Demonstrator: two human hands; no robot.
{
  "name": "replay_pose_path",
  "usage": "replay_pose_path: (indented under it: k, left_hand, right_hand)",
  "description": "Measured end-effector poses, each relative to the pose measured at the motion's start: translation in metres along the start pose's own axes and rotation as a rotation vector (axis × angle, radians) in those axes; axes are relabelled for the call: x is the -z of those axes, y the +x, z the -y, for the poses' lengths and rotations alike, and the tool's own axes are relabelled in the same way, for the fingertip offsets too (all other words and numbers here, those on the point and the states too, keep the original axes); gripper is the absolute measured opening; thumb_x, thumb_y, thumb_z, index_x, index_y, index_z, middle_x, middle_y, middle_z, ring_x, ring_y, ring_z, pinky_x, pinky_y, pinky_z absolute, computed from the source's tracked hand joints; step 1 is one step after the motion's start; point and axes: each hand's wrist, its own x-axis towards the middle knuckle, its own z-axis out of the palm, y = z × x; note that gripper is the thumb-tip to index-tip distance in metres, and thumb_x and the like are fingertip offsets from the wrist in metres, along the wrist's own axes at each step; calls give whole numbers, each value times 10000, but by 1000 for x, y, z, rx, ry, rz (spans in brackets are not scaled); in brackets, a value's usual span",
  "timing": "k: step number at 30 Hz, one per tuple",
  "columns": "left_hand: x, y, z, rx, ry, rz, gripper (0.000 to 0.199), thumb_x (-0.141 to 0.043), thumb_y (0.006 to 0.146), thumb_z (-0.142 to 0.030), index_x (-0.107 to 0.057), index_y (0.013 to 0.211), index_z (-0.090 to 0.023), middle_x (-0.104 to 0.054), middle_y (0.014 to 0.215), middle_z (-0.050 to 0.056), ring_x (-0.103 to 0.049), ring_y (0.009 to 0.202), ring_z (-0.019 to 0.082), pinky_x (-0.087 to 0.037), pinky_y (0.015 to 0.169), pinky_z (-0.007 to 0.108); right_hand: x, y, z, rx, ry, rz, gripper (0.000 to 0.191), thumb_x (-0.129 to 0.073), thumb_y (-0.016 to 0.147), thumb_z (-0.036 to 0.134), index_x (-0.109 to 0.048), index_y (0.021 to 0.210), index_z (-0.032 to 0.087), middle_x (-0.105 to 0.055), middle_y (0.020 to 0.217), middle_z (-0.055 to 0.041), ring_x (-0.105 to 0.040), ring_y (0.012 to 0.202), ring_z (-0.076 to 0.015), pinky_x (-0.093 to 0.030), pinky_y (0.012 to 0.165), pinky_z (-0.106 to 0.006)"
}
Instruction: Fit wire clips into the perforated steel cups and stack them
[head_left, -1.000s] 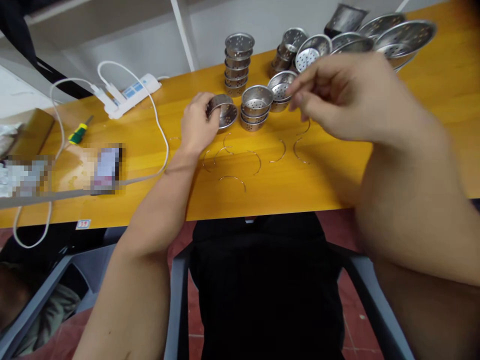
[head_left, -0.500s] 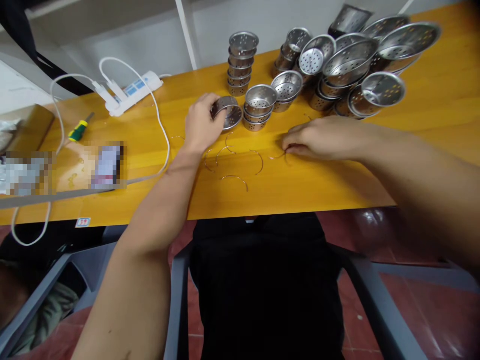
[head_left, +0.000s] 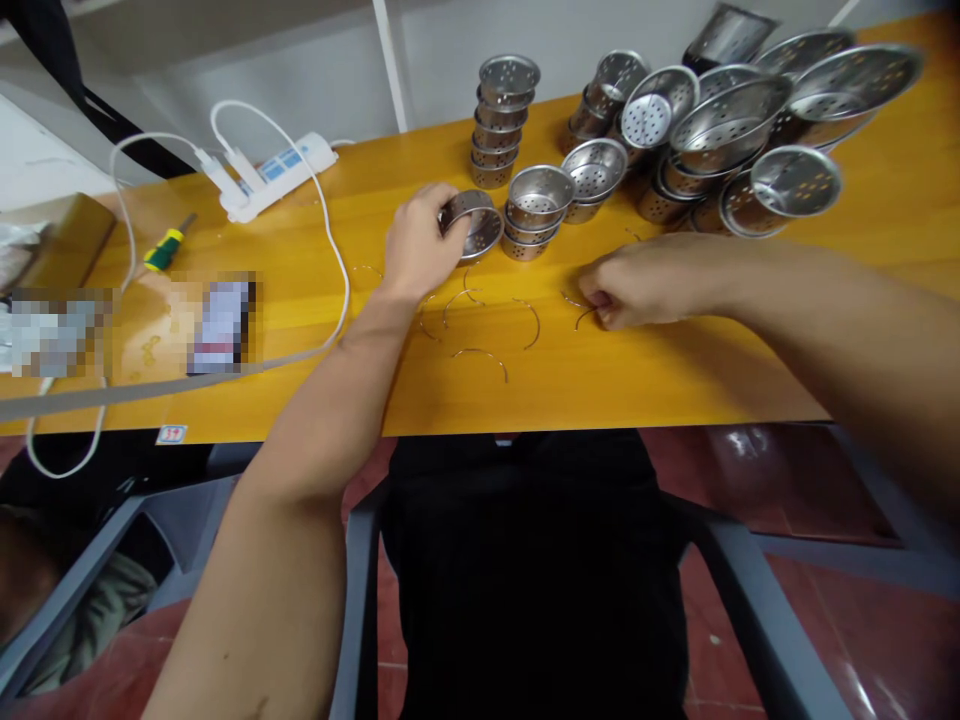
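Note:
My left hand is closed around the rim of a small perforated metal strainer cup, which is tilted with its mouth partly toward me. My right hand is low over the table to the right, its fingers curled in a pinch. Thin curved wire sticks out from those fingertips; whether it is one piece or two I cannot tell. Between the hands lie several loose bent wires, among them one curved wire and another nearer the front edge. The right fingertips hide part of the wire they grip.
A short stack of strainer cups stands just right of the held cup, with a taller stack behind. Larger strainers crowd the back right. Leftward are a power strip, white cable, screwdriver and blurred phone.
The view has shifted slightly, so the table's things appear farther right. My right fingers have curled in more, and the wire at their tips has turned. My left hand keeps the cup.

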Motion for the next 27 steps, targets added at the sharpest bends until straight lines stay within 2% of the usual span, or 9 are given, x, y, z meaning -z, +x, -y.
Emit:
replay_pose_path:
  k: [6,11,14,17,20,23,25,27]
  left_hand:
    - [-5,0,9,-9,-33,-8,158,-830,1074,-174,-796,981,-297,-877,1058,61,-825,1065,324,-660,985,484]
    - [-5,0,14,-8,-26,-7,84,-828,1091,-227,-816,1030,-283,-889,1097,71,-841,1093,320,-676,1013,465]
    - [-8,0,14,10,-55,1,78,-821,1104,-222,-816,1051,-280,-893,1123,70,-852,1125,321,-688,1073,463]
    - [-15,-1,11,39,-144,26,144,-733,1132,-162,-819,1172,-271,-904,1204,69,-882,1205,306,-688,1160,455]
    - [-22,-2,7,74,-219,59,221,-673,1173,-176,-788,1327,-286,-904,1340,87,-888,1314,296,-688,1227,463]
    - [-23,-4,2,87,-232,65,227,-695,1203,-315,-762,1419,-340,-883,1481,92,-841,1442,309,-688,1278,494]
    - [-19,-7,-2,112,-249,73,296,-665,1222,-435,-744,1501,-374,-881,1510,70,-818,1441,315,-734,1202,506]
    - [-15,-10,-6,167,-281,109,401,-593,1241,-515,-702,1608,-399,-891,1500,45,-827,1322,310,-786,989,486]
  right_hand:
    - [0,-6,6,45,-25,-42,268,-798,1114,164,-597,966,263,-807,1075,-120,-678,912,-289,-407,758,-402]
    - [-8,-2,-6,102,83,-98,317,-757,1104,164,-532,913,280,-784,1045,-93,-662,850,-271,-405,763,-409]
    - [-14,0,-16,181,171,-208,322,-718,1076,200,-477,882,287,-748,1007,-92,-641,831,-276,-426,795,-419]
    - [-12,0,-19,225,305,-350,268,-668,1067,219,-462,912,294,-686,898,-62,-607,784,-264,-454,821,-433]
    - [-4,0,-10,274,522,-524,223,-681,1025,238,-486,938,302,-624,832,-22,-593,766,-254,-492,802,-425]
    - [7,3,9,348,702,-651,211,-746,1062,354,-555,979,317,-668,906,-41,-659,818,-284,-582,810,-449]
    - [14,6,22,356,803,-678,218,-790,1106,456,-623,1045,329,-727,938,-47,-737,852,-309,-653,861,-488]
    - [21,9,31,387,896,-703,251,-835,1125,529,-682,1094,333,-770,923,-41,-785,828,-313,-689,872,-514]
